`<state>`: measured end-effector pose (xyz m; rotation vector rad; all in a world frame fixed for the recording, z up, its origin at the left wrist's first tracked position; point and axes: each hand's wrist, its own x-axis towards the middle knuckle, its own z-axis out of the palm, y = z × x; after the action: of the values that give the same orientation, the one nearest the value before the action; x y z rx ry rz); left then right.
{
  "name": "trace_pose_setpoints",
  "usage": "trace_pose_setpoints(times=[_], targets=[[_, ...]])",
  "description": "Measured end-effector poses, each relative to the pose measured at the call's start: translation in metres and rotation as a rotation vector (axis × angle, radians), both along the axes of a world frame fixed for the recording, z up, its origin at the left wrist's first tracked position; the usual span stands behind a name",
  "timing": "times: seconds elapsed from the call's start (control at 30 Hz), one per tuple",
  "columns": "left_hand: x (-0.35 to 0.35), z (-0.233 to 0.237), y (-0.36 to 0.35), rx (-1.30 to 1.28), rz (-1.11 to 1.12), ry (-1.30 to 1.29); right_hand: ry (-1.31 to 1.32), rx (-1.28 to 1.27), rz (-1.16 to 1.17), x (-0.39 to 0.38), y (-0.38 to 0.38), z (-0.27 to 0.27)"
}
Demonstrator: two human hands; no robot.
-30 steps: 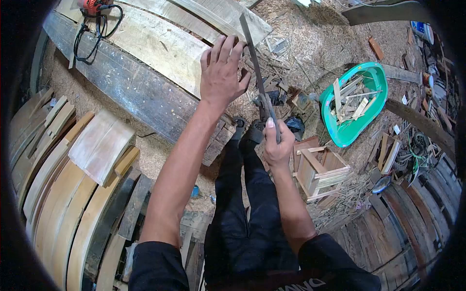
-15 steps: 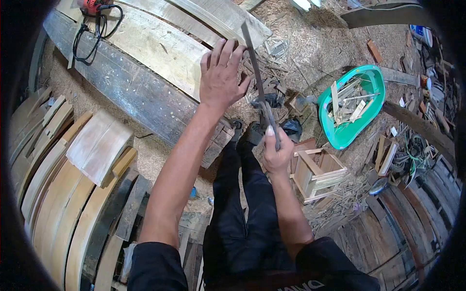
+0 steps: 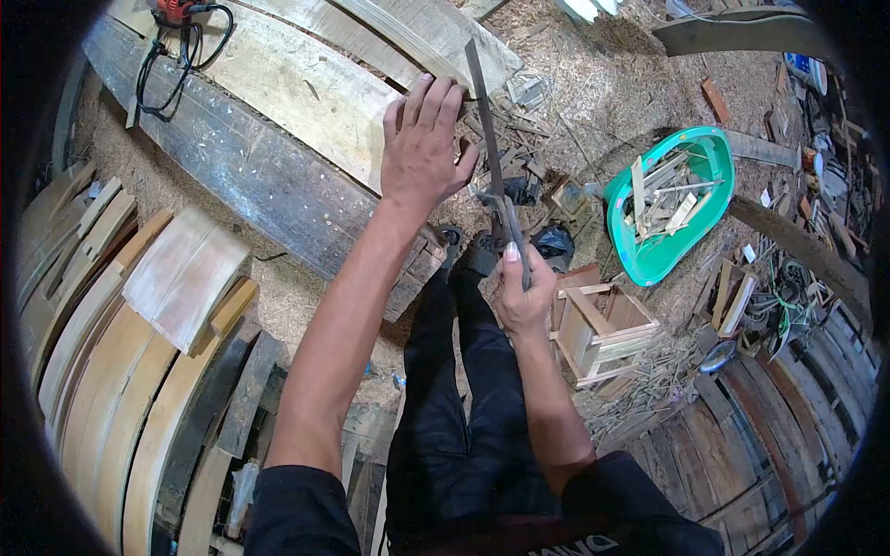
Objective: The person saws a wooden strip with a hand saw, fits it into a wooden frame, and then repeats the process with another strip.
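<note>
My right hand [image 3: 522, 295] grips the handle of a long dark blade [image 3: 484, 111], a machete-like knife that points up and away from me. Its tip reaches the end of a pale curved wooden plank [image 3: 306, 88]. My left hand [image 3: 423, 146] lies flat on that plank's near end, fingers spread, just left of the blade. My legs in black trousers [image 3: 464, 398] run down the middle of the view.
A green plastic basin [image 3: 705, 162] holding wood offcuts sits at the right. A small wooden box frame [image 3: 603, 334] stands beside my right leg. Curved wooden staves [image 3: 139, 371] are stacked at left. A red power tool [image 3: 176, 11] with its cord lies top left. Sawdust and scraps cover the ground.
My right hand and the blade have drifted slightly toward me and to the left. My left hand stays on the plank.
</note>
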<state>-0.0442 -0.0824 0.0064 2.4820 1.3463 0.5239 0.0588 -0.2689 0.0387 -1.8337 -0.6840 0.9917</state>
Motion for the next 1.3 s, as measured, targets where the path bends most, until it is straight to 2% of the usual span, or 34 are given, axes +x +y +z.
trace_pose_setpoints(times=[0.17,0.3,0.43,0.6,0.93,1.13,1.3], targets=[[-0.001,-0.001,-0.002,0.003,-0.003,0.002,0.013,-0.008,-0.010,0.002,0.018,-0.001],[-0.001,0.000,0.000,0.005,-0.007,0.006,0.015,-0.028,-0.004,0.000,-0.004,0.007],[0.000,-0.003,-0.002,0.009,-0.004,0.023,0.041,0.000,-0.029,0.002,0.024,0.005],[0.000,-0.001,0.000,0.004,-0.006,0.020,0.004,-0.002,-0.012,-0.001,-0.007,0.001],[0.001,-0.001,0.001,0.021,-0.006,0.010,-0.007,0.010,0.005,0.006,-0.012,-0.009],[0.000,-0.001,0.000,0.017,-0.007,0.037,-0.077,-0.017,0.095,0.014,-0.022,-0.001],[0.000,-0.002,0.001,0.021,-0.009,0.039,-0.048,-0.030,0.062,0.009,-0.018,-0.003]])
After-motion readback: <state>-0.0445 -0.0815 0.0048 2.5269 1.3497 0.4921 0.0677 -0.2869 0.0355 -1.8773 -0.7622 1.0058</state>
